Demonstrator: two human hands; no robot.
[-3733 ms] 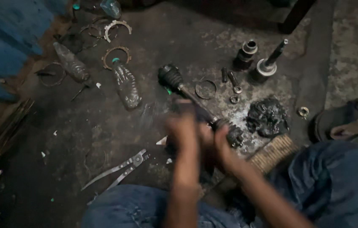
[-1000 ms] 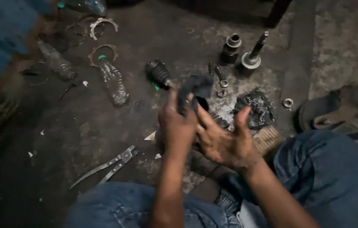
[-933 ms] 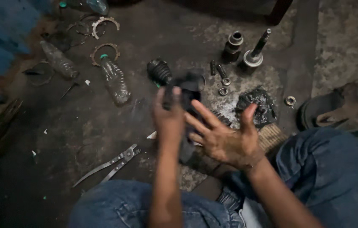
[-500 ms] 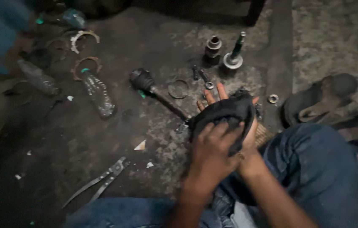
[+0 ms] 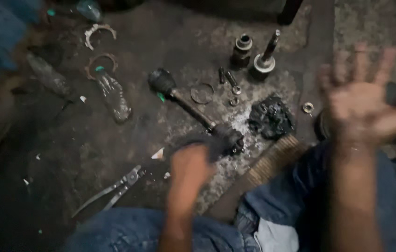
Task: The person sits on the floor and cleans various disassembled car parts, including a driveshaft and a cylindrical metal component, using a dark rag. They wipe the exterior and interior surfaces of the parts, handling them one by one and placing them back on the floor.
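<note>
My left hand (image 5: 187,170) is blurred and closed low in the middle, with a dark rag (image 5: 203,141) bunched at its fingers. It sits right beside the greasy joint end (image 5: 229,138) of a drive shaft (image 5: 189,106) lying on the dirty floor. The shaft's other end carries a black rubber boot (image 5: 161,81). My right hand (image 5: 362,105) is raised at the right over my blue-jeaned knee (image 5: 319,196), fingers spread. A small dark blur (image 5: 395,93) shows by its thumb; I cannot tell what that is.
Long-nosed pliers (image 5: 113,191) lie at lower left. Two flattened plastic bottles (image 5: 113,95) (image 5: 48,79), metal rings (image 5: 100,61) (image 5: 201,93), bolts (image 5: 231,83), a socket (image 5: 243,48), a spindle (image 5: 266,59), a nut (image 5: 307,108) and a black greasy lump (image 5: 270,116) are scattered behind.
Both hands were together around the dark rag near the joint. Now my right hand has swung up and out to the right, and my left hand has dropped beside the joint.
</note>
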